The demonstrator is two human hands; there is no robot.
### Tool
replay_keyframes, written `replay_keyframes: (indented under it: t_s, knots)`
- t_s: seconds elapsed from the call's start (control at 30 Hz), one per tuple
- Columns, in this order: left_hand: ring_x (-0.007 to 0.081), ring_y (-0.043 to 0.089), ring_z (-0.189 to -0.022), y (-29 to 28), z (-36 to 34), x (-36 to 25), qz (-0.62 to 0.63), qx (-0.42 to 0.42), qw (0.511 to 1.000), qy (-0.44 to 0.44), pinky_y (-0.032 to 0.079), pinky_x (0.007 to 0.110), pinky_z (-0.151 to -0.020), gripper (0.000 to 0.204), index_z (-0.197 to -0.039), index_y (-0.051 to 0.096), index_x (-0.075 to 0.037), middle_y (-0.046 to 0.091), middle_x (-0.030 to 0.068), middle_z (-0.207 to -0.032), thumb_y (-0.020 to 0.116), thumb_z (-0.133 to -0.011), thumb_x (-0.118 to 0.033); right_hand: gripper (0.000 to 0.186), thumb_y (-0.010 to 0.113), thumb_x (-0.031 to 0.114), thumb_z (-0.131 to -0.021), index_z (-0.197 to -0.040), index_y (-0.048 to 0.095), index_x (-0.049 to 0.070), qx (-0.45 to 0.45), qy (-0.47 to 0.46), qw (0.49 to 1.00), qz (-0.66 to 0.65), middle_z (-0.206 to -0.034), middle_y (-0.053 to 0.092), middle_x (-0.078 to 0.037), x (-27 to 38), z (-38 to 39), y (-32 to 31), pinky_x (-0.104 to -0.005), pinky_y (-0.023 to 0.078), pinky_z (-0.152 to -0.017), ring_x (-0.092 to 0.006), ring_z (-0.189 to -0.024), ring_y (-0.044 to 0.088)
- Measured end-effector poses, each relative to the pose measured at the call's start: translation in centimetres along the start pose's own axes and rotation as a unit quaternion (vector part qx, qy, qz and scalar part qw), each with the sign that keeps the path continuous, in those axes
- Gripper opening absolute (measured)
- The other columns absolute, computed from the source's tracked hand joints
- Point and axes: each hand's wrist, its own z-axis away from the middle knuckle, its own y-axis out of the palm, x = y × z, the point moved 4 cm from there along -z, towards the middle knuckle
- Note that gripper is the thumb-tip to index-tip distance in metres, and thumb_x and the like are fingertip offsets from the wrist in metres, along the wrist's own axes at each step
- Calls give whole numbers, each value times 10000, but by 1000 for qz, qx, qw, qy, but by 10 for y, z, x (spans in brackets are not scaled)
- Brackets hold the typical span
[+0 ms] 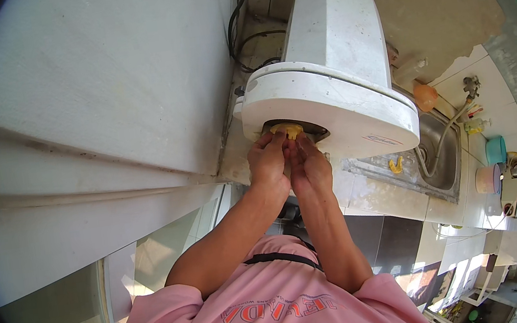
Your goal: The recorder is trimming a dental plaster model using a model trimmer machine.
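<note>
Both hands, left hand (267,159) and right hand (309,166), pressed side by side, fingertips pinching a yellow part (287,131) in the underside opening of a white range hood (331,67), tight against the white wall cabinet (98,84), steel sink (440,150) and counter (374,195) below right.

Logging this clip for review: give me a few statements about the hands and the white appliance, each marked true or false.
1. Both hands are raised to the underside of the white appliance. True.
2. The fingers touch a yellow part set in a dark round opening. True.
3. The right hand rests in the steel sink. False: it is up beside the left hand at the yellow part.
4. The person wears a blue shirt. False: the shirt is pink.
</note>
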Motion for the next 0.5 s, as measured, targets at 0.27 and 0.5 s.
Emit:
replay_keyframes:
  t_s: [0.27, 0.5]
  knots:
    - [59, 536, -747, 1, 2, -1, -8, -8, 1000, -11, 441, 190, -661, 144, -974, 589, -106, 571, -26, -840, 645, -844, -127, 130, 584, 60, -889, -999, 572, -9, 24, 13, 999, 31, -987, 595, -84, -2, -5, -1, -264, 487, -804, -168, -898, 589]
    - [52, 532, -741, 0, 0, -3, 7, -7, 1000, -24, 439, 182, -658, 130, -970, 596, -109, 570, -29, -839, 642, -852, -134, 144, 563, 43, -894, -1028, 563, -10, 15, -1, 1000, 27, -1002, 593, -88, -4, -1, 2, -278, 488, -823, -183, -919, 586]
